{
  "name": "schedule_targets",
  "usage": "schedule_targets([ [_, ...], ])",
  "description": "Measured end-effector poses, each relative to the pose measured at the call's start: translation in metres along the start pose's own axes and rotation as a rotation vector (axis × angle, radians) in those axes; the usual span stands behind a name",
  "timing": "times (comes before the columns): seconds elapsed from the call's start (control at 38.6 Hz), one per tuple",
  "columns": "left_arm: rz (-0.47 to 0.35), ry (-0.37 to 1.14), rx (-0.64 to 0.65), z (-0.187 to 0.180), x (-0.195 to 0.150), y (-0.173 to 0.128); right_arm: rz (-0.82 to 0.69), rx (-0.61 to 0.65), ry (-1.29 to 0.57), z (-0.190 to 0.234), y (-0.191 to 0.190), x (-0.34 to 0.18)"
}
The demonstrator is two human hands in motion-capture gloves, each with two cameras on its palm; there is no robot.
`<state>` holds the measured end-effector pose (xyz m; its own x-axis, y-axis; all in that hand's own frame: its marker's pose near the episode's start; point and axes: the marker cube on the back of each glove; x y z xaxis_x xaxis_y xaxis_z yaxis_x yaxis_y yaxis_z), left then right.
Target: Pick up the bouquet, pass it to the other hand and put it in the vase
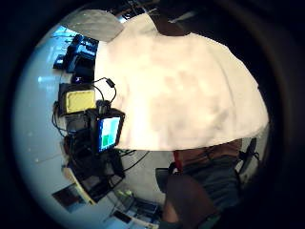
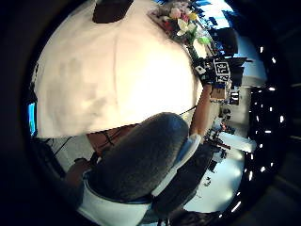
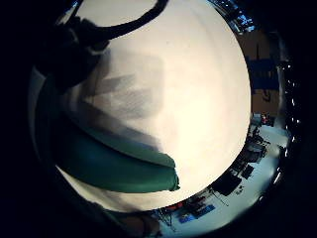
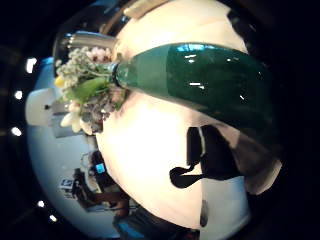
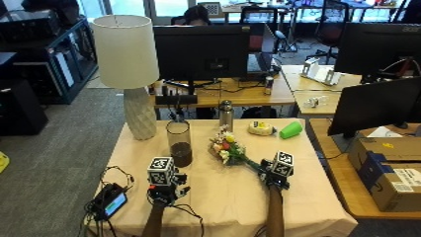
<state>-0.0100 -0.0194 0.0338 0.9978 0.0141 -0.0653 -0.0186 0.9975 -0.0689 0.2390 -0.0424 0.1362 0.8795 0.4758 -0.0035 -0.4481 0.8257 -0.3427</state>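
Green stem wrap fills my right palm views — the bouquet [image 4: 150,70] lies along the hand, blooms pointing away over the pale surface [image 4: 150,150]. In the little-finger view the wrap's tail end tapers beside the palm, so I judge the fingers are curled round it, low on the stems. From outside, my right hand [image 5: 275,177] holds the stem end while the flowers lie on the cloth just beside the vase [image 5: 179,143]; my left hand [image 5: 164,187] hovers nearby, its fingers unreadable. Left palm views show only cloth. Next I'd lift level, meet the left hand midway — offering stem above my grip.
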Motion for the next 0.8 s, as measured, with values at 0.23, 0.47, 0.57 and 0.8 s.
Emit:
schedule_targets([
  [0.23, 0.008, 0.002, -0.001, 0.003, -0.001, -0.003, -0.056, 0.080, -0.044, -0.006, -0.007, -0.012],
  [0.47, 0.018, 0.007, -0.014, 0.000, 0.001, 0.003, -0.069, 0.155, 0.023, -0.008, -0.015, -0.018],
  [0.57, 0.019, 0.016, -0.018, -0.007, 0.004, 0.011, -0.084, 0.262, 0.073, -0.013, -0.023, -0.019],
  [0.8, 0.003, 0.013, -0.024, -0.003, -0.001, 0.005, -0.102, 0.294, 0.081, -0.010, -0.022, -0.020],
])
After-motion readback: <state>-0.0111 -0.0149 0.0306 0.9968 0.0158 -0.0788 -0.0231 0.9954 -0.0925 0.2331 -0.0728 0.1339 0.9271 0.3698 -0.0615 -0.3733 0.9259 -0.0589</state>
